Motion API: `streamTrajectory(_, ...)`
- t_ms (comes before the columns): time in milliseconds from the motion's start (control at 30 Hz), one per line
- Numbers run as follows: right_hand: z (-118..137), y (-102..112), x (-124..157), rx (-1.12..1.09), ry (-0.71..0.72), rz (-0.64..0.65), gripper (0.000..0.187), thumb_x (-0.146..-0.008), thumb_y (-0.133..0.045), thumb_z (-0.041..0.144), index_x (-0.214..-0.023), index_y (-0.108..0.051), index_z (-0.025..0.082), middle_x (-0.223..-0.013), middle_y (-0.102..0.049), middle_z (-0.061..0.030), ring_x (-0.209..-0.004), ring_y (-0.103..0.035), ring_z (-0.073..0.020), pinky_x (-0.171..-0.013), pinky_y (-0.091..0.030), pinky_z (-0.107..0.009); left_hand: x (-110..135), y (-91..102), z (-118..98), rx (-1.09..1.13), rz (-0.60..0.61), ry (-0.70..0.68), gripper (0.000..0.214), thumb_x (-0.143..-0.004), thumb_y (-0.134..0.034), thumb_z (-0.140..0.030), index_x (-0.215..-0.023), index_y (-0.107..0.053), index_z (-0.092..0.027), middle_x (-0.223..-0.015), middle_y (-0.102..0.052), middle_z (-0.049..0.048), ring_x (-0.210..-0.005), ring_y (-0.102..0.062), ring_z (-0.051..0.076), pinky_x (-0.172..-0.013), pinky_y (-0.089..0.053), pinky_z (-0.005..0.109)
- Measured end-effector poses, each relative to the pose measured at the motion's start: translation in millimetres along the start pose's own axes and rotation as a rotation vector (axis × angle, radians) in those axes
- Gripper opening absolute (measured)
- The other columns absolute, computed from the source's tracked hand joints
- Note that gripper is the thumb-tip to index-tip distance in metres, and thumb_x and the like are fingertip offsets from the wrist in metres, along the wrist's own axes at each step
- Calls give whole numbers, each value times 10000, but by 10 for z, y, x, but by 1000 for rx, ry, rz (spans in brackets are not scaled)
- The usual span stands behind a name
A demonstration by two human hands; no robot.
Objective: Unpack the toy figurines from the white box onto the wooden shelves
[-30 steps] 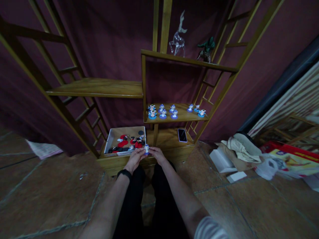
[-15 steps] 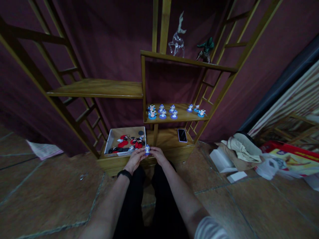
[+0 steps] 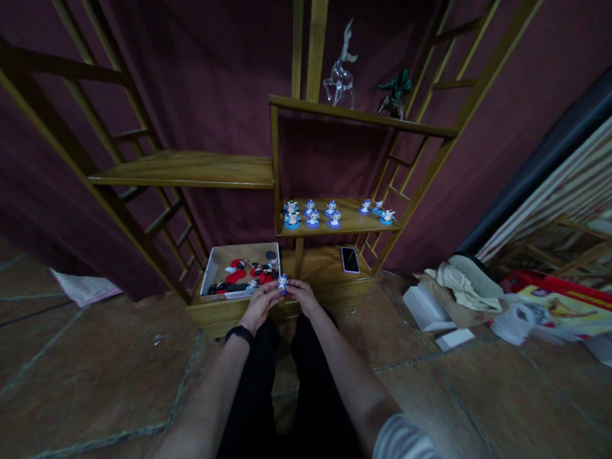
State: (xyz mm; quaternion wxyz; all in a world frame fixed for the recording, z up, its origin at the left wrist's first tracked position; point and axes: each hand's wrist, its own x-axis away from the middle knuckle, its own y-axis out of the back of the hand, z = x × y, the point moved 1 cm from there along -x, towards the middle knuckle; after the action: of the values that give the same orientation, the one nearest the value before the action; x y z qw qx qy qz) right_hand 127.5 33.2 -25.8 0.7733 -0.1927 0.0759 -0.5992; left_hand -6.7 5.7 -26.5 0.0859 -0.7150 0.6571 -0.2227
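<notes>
Between my two hands is a small purple-and-white figurine (image 3: pixel 283 284), held in front of the low shelf. My left hand (image 3: pixel 259 305) grips it from the left, with a dark band on the wrist. The fingers of my right hand (image 3: pixel 302 294) close on it from the right side. Just beyond my left hand, a shallow cardboard box (image 3: pixel 220 255) holds several red, black and white figurines. Several more figurines, purple ones (image 3: pixel 312 219) and blue-based ones (image 3: pixel 292 220), stand in two loose rows on the shelf board (image 3: pixel 351 222) above.
A phone (image 3: pixel 350 260) lies on the lower shelf to the right. Higher up stand a clear glass deer (image 3: pixel 340 80) and a dark green figure (image 3: pixel 396 94). On the floor at the right are a white box (image 3: pixel 423 308), cloth (image 3: pixel 461 287) and a plastic bag (image 3: pixel 514 324).
The figurine has turned and tilted slightly between my fingers. Both hands stay in nearly the same place, and the shelf figurines have not moved.
</notes>
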Motion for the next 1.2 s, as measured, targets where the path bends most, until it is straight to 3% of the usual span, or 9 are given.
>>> streamTrajectory(167, -14, 3, -15, 0, 9, 28, 288, -534, -728, 326, -786, -686, 191, -788, -679, -11, -725, -599, -137, -736, -431, -274, 0, -9, 5, 12, -30, -4, 363, -602, -710, -77, -952, -659, -159, -920, -690, 66, -766, -639, 136, -711, -502, 246)
streamTrajectory(467, 73, -29, 54, 66, -20, 53, 316, -523, -735, 380, -763, -684, 182, -720, -673, -12, -730, -594, -149, -732, -424, -275, 36, -43, -33, 46, -21, 39, 324, -671, -616, -56, -988, -622, -125, -823, -691, 86, -705, -649, 148, -661, -508, 258)
streamTrajectory(633, 59, -31, 48, 91, -23, 100, 289, -544, -721, 385, -740, -662, 181, -688, -647, 0, -705, -583, -141, -701, -420, -262, 26, -30, -19, 64, -17, 48, 255, -664, -611, -43, -907, -618, -120, -793, -679, 84, -681, -647, 149, -618, -502, 249)
streamTrajectory(900, -13, 11, 10, 175, 13, -75, 280, -486, -735, 295, -703, -585, 200, -621, -556, 66, -627, -496, -107, -655, -381, -232, -20, -4, 60, 89, 24, 44, 208, -663, -656, -81, -863, -635, -134, -806, -673, 59, -708, -630, 129, -663, -499, 237)
streamTrajectory(1200, -21, 16, 2, 104, -15, -1, 279, -527, -707, 338, -740, -592, 199, -658, -588, 50, -648, -531, -112, -657, -388, -236, -59, 29, 110, 135, 50, 17, 251, -672, -669, -73, -914, -643, -135, -859, -672, 66, -751, -619, 111, -662, -485, 197)
